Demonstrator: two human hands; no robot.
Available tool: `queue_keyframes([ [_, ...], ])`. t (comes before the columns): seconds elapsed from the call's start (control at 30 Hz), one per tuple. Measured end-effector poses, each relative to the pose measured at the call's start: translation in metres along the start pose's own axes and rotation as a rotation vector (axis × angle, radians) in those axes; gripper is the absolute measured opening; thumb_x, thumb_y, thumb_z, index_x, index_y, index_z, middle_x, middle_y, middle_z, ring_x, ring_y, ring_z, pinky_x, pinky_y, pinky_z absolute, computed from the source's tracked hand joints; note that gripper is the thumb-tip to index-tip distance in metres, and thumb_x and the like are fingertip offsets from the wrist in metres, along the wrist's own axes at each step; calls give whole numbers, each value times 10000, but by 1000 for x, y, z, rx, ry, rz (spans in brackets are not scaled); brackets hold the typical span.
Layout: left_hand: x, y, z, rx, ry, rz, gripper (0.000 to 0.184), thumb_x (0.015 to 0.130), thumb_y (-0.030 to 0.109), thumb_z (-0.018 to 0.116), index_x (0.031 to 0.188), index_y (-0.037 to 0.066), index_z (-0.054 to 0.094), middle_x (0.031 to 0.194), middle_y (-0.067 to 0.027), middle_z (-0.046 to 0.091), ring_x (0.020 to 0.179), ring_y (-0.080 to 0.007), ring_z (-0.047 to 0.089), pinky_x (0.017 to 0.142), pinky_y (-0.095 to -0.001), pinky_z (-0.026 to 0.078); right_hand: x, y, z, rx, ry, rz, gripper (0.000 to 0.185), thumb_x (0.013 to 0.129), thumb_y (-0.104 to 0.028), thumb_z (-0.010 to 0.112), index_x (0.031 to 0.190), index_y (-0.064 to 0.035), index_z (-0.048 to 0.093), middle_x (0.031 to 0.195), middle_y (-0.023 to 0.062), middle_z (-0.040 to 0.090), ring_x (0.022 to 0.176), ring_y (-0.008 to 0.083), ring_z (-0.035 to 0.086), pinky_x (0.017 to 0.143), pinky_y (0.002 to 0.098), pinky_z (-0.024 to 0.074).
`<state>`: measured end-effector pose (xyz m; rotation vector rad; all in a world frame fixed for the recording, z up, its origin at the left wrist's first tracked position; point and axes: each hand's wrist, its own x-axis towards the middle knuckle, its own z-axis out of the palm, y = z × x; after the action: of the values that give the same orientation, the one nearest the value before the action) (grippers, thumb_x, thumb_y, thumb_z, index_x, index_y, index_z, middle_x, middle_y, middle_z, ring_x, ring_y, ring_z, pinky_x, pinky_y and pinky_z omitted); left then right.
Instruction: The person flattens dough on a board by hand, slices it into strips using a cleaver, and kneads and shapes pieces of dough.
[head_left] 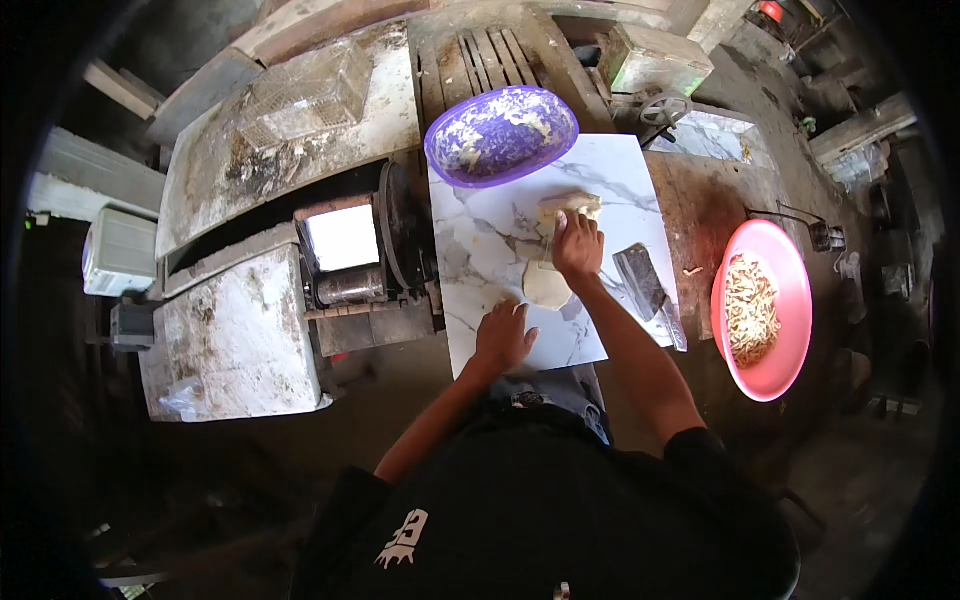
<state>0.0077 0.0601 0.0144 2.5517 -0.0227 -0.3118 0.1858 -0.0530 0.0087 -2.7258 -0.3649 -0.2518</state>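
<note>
My right hand (578, 248) reaches over the marble-patterned board (480, 300), its fingers curled down onto a pale lump of dough (572, 205). Just below that hand lies a flat, rounded piece of dough (546, 286). My left hand (504, 340) rests near the board's front edge, fingers apart and holding nothing, a little left of the flat dough. To the right of my right hand, a cleaver (640, 280) lies with its handle toward me. At the board's far edge sits a purple basin (485, 182) with pale dough or batter smeared inside.
On the right stands a pink basin (795, 335) holding many thin strips. A dark roller machine (395, 235) is left of the board. Beyond it, a wire or plastic crate (305, 100) rests on a stained table (200, 190). A handwheel (665, 108) is at the back right.
</note>
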Motion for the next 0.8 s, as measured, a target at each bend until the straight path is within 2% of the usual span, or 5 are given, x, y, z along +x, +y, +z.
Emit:
queue_keyframes([
  [0.2, 15, 10, 26, 162, 134, 40, 823, 832, 421, 646, 1434, -34, 318, 1506, -219, 295, 1385, -343, 311, 1088, -512, 293, 33, 8, 12, 116, 7, -111, 237, 953, -267, 477, 932, -68, 605, 868, 158, 649, 754, 372, 640, 643, 477, 513],
  [0.33, 20, 16, 36, 221, 123, 25, 901, 833, 480, 617, 1468, -43, 249, 1546, -222, 221, 1429, -334, 238, 1126, -528, 215, -2, 9, 5, 88, 105, -207, 245, 912, -286, 530, 902, -57, 616, 913, 145, 660, 931, 321, 620, 806, 475, 460],
  [0.4, 18, 15, 35, 249, 118, 17, 905, 834, 494, 604, 1468, -45, 249, 1544, -232, 217, 1422, -334, 255, 1127, -522, 218, -38, 12, -8, -34, -78, -214, 268, 875, -308, 574, 966, -60, 619, 1022, 116, 646, 1002, 305, 581, 892, 491, 387],
  [0.5, 14, 10, 26, 226, 70, 19, 759, 863, 345, 599, 1450, -27, 294, 1526, -228, 261, 1410, -329, 287, 1133, -512, 218, -88, 18, -33, -4, -233, -260, 643, 818, -328, 663, 1353, -62, 425, 1348, 135, 469, 1313, 307, 385, 1118, 557, 197],
  [0.8, 58, 1, 35, 72, 404, -103, 571, 955, 241, 455, 1431, -43, 318, 1510, -236, 286, 1394, -385, 290, 1149, -474, 219, -110, 68, -49, 95, -277, -474, 594, 792, -236, 698, 1312, -74, 460, 1254, 160, 494, 1209, 328, 451, 1052, 522, 304],
])
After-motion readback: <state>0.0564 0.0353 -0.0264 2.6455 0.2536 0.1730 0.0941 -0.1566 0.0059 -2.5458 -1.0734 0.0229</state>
